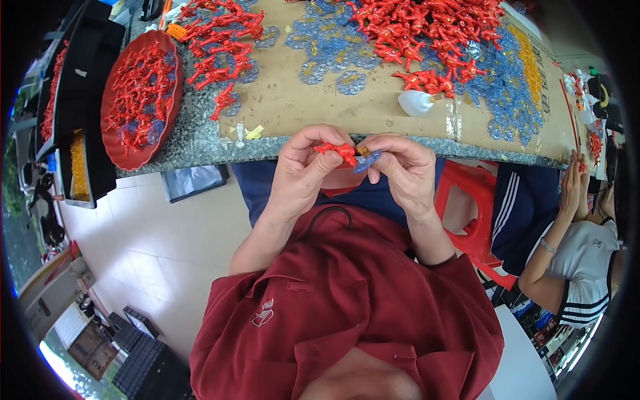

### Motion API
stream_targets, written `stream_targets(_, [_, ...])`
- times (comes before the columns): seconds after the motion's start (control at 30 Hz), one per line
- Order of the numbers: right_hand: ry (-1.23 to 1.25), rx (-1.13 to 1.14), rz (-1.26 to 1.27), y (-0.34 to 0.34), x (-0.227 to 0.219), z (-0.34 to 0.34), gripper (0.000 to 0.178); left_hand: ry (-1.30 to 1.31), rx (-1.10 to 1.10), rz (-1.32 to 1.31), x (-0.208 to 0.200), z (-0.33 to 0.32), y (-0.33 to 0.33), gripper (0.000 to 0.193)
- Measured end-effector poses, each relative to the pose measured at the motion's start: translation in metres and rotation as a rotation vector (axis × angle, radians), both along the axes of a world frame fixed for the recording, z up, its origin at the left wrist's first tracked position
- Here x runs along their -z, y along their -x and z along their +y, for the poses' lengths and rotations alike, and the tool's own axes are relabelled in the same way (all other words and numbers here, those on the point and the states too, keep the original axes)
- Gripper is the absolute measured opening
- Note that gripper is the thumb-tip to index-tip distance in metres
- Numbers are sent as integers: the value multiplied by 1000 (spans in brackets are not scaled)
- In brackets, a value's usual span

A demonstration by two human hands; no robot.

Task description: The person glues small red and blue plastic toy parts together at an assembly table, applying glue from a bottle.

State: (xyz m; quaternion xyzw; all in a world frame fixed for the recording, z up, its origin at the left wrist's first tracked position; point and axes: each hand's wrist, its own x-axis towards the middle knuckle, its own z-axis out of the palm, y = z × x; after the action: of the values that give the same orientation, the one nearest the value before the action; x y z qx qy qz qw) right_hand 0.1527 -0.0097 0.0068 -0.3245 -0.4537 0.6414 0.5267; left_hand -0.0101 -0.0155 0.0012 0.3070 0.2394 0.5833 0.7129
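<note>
Left hand (301, 172) fingertip-close to right hand (408, 172)

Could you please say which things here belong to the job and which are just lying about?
Apparently in use:
- red figurine in left fingers
- transparent blue piece in right fingers
- heaped red figurines
- blue rosettes

Apparently lying about:
- yellow scrap
- whitish scrap

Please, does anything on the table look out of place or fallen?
Perhaps the white bottle: it seems to lie on its side on the cardboard, next to red figures, where a bottle would usually stand upright.
</note>
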Motion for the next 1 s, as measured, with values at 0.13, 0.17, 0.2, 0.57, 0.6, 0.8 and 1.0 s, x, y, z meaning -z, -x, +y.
stream_targets(0.13, [75, -32, 44, -1, 0, -3, 15, -37, -60, 100, 1, -2, -1, 16])
stream_targets(0.17, [86, -32, 46, -1, 0, -3, 15, -59, -69, 128, 1, -2, -1, 16])
stream_targets(0.2, [86, -33, 45, -1, -1, -4, 15, -59, -70, 127, 2, -2, -1, 16])
stream_targets(0.57, [27, 27, -8, 1, -11, -6, 18, -158, -103, 251, 2, -1, 2, 15])
stream_targets(0.6, [27, 29, -7, 0, -11, -7, 18, -158, -101, 251, 2, -1, 2, 15])
stream_targets(0.8, [-188, 81, -245, 0, -16, -10, 19, -239, -56, 201, 14, 5, 0, 13])
stream_targets(1.0, [-422, 147, -514, -2, -31, -10, 22, -330, -1, 152, 22, 11, 1, 9])
